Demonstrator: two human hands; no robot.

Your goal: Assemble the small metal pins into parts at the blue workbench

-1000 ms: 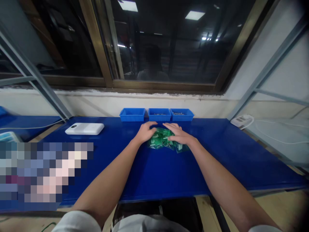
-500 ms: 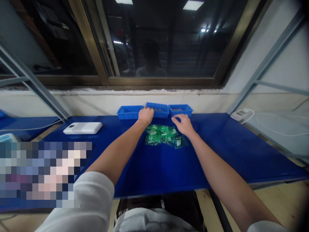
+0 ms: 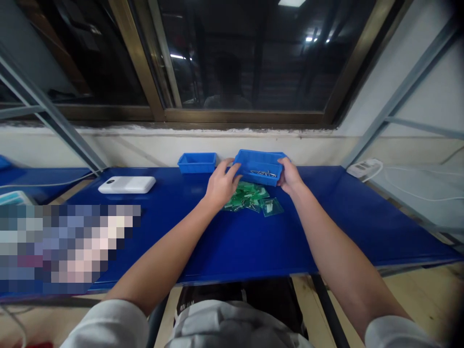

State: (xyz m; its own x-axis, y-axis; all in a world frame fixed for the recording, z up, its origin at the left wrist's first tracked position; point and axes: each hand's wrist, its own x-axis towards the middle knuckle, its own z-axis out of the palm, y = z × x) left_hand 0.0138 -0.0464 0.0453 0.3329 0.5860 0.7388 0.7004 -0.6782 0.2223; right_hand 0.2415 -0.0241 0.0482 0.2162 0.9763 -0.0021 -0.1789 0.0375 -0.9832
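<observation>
A blue plastic bin [image 3: 253,180] is raised off the table and tilted toward me, with small metal pieces like screws gathered at its right end. My right hand [image 3: 291,176] is closed on its right end. At its left end my left hand [image 3: 222,184] grips the wall, fingers and thumb curled at the edge. Just below the bin lies a pile of small green-tinted bags [image 3: 250,197] with metal and pale pieces inside, partly covered by my left hand and the bin. Behind the held bin, another blue bin is mostly hidden.
Another blue bin [image 3: 197,164] stands against the wall on the left. A white oblong device [image 3: 126,184] lies on the blue table [image 3: 250,246]. At the right back is a white power strip [image 3: 364,167] with a cable. Grey metal frame posts [image 3: 72,128] rise at both sides.
The middle bin has been lifted and shifted right, toward me. My left hand has moved to its left end, and my right hand has taken hold of its right end.
</observation>
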